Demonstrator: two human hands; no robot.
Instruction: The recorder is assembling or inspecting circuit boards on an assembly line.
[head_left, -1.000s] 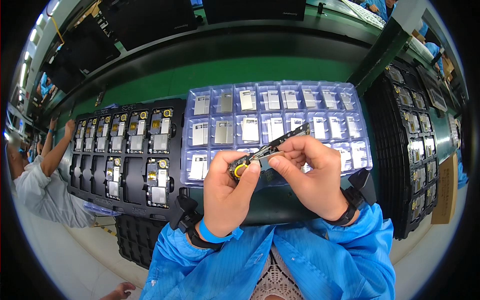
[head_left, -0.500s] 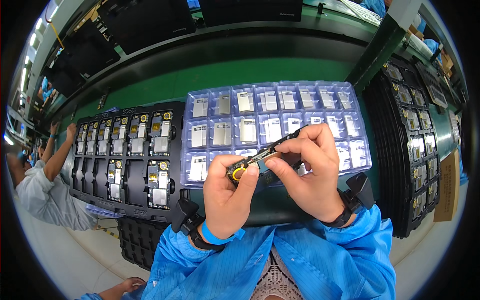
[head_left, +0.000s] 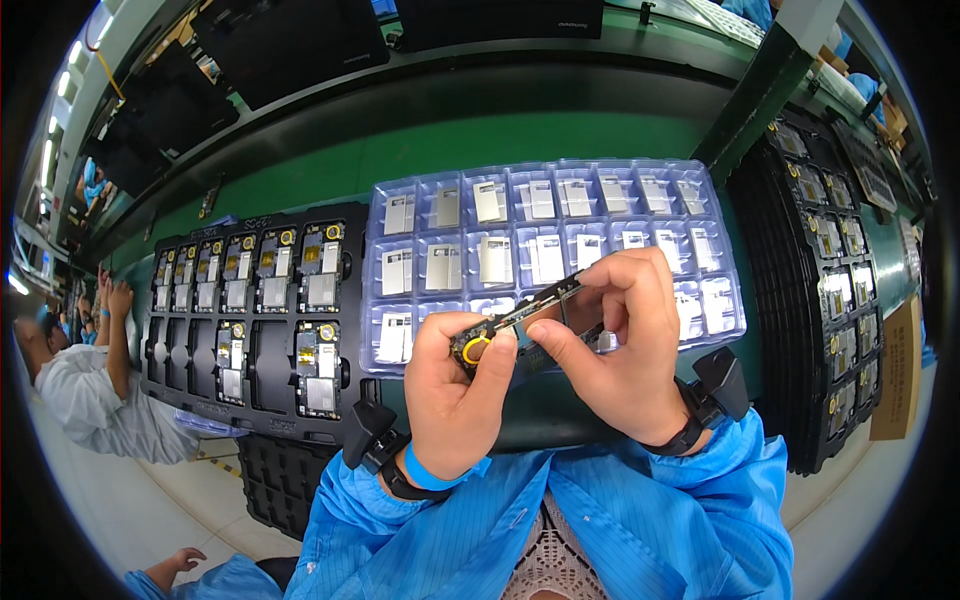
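Over the near edge of a clear compartment tray (head_left: 417, 262), I hold a phone circuit board (head_left: 545, 301) tilted, with its edge toward me. My left hand (head_left: 452, 405) pinches the left end, beside a round part with a yellow ring (head_left: 479, 349). At the other end, my right hand (head_left: 630, 345) grips the board between thumb and fingers. A small silvery piece (head_left: 606, 341) shows below the right fingers; whether they hold it cannot be told. Thin silver metal plates (head_left: 495, 260) lie in the tray's compartments. The fingers cover part of the board.
Left of the clear tray lies a black tray (head_left: 272, 365) with several similar boards (head_left: 321, 265) and some vacant slots. Stacked black trays (head_left: 800, 330) stand at the right by a green post (head_left: 755, 105). Dark monitors (head_left: 290, 45) line the back. Another person (head_left: 100, 395) works at far left.
My right fingers have shifted slightly along the board, and the board has turned a little. At far left, the other person's hands have moved; another person's arm at lower left has moved left.
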